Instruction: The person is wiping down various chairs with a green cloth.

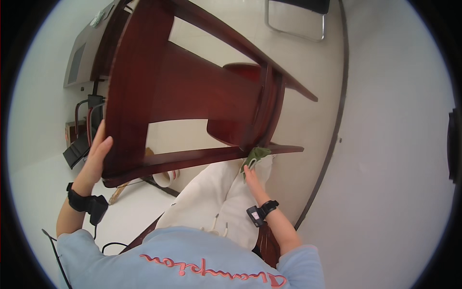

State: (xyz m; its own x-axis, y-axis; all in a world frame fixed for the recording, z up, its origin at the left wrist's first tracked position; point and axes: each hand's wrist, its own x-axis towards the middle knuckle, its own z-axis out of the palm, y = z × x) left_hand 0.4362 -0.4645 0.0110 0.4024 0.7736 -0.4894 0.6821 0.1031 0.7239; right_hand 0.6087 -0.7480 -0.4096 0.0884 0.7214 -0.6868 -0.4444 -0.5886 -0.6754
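Note:
A dark red wooden chair (pixel 202 86) fills the space before me, its backrest toward me and its legs pointing right. My left hand (pixel 96 155) grips the outer edge of the chair's top rail, with some fingers hidden behind it. Lower down, my right hand (pixel 253 180) holds a folded green cloth (pixel 257 155) against the side post, close to where it meets the seat. The rounded red seat (pixel 223 132) shows through the gaps beside the back's wide centre panel.
A metal-framed chair (pixel 296 21) stands at the top right. A dark wooden desk (pixel 104 47) and a black armchair (pixel 81 141) are at the left. Behind the top rail, a white round container (pixel 166 178) sits on the floor. A white wall (pixel 389 144) runs along the right.

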